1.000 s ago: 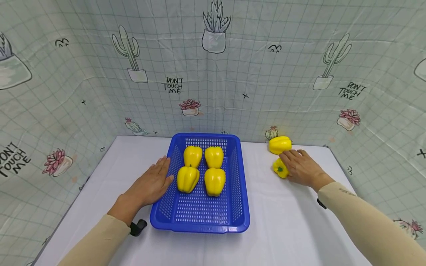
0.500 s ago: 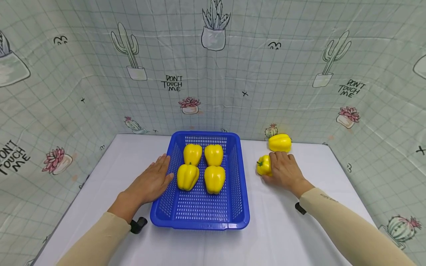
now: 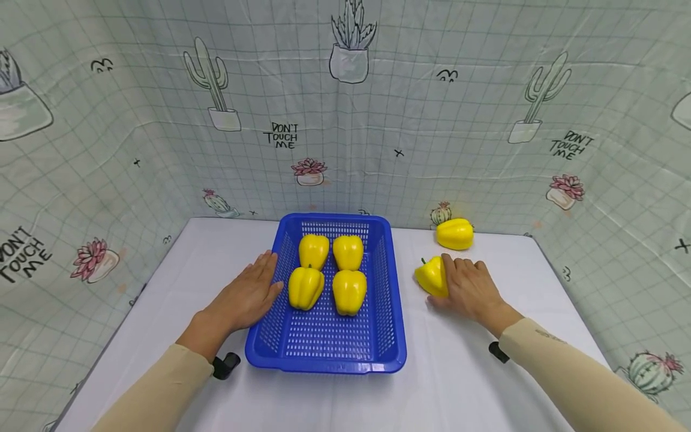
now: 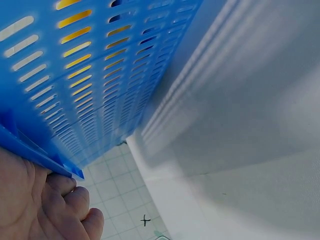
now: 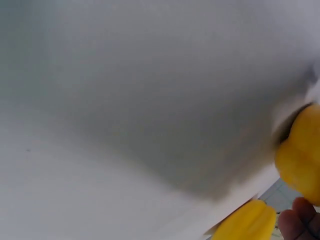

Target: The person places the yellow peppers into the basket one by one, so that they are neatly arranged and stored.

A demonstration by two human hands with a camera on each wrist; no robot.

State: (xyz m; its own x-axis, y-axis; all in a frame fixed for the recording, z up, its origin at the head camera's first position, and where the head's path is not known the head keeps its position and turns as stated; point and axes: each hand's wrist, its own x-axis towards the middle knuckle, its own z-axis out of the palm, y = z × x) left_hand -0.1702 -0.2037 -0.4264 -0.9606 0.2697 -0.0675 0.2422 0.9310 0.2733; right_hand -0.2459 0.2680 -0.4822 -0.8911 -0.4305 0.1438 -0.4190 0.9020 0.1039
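Observation:
My right hand (image 3: 471, 291) holds a yellow bell pepper (image 3: 432, 276) right of the basket, its green stem tipped up and away. In the right wrist view, my fingertips (image 5: 298, 225) sit against the held pepper (image 5: 302, 155). My left hand (image 3: 247, 294) lies with straight fingers along the left rim of a blue plastic basket (image 3: 324, 364). Seen from the left wrist, that hand (image 4: 45, 205) is against the rim, outside the slotted wall (image 4: 90, 100). Several yellow peppers stand in two rows inside the basket, among them the front left one (image 3: 305, 289).
Another yellow bell pepper (image 3: 455, 234) lies on its side at the back right of the white table (image 3: 448, 384), near the patterned backdrop (image 3: 399, 108). Bare mesh floor (image 3: 329, 339) shows in the basket's near part.
My right hand has carried the pepper leftward, then slightly back toward me. The pepper has turned, so its stem now points up and away. My left hand stays on the basket rim.

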